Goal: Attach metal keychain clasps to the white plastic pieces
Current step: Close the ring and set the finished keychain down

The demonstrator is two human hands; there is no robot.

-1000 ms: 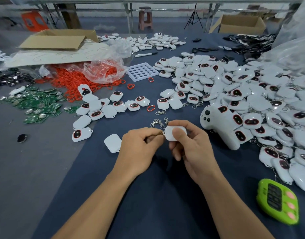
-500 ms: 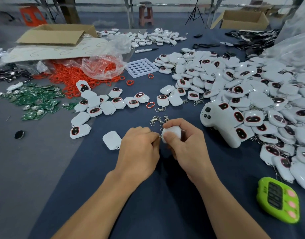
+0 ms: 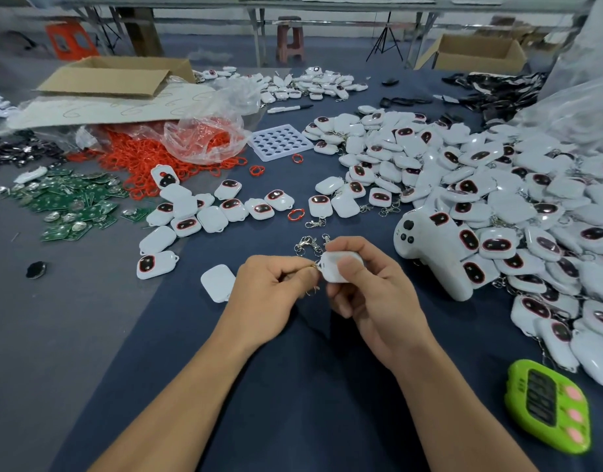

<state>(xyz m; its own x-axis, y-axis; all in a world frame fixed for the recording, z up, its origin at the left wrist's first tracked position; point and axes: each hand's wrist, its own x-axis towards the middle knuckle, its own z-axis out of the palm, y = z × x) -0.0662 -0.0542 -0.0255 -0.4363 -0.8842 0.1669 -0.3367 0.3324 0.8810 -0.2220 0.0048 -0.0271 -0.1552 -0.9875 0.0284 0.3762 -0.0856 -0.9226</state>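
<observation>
My right hand (image 3: 368,287) grips a white plastic piece (image 3: 334,265) between thumb and fingers, just above the dark blue table. My left hand (image 3: 269,291) pinches a small metal clasp (image 3: 313,266) against the piece's left corner; part of its chain hangs below between the hands. A few loose clasps (image 3: 307,243) lie just beyond my fingers. One plain white piece (image 3: 218,282) lies left of my left hand. A big heap of white pieces (image 3: 497,185) with dark red-rimmed windows fills the right side.
A white handheld tool (image 3: 429,253) lies right of my hands. A green timer (image 3: 550,408) sits at the near right. Red rings (image 3: 140,161), a plastic bag, green circuit boards (image 3: 65,206), a white hole tray (image 3: 281,142) and cardboard boxes lie at the left and back.
My hands stay together at the same spot, and my fingers have shifted slightly around the white piece and the clasp. The camera has tilted a little.
</observation>
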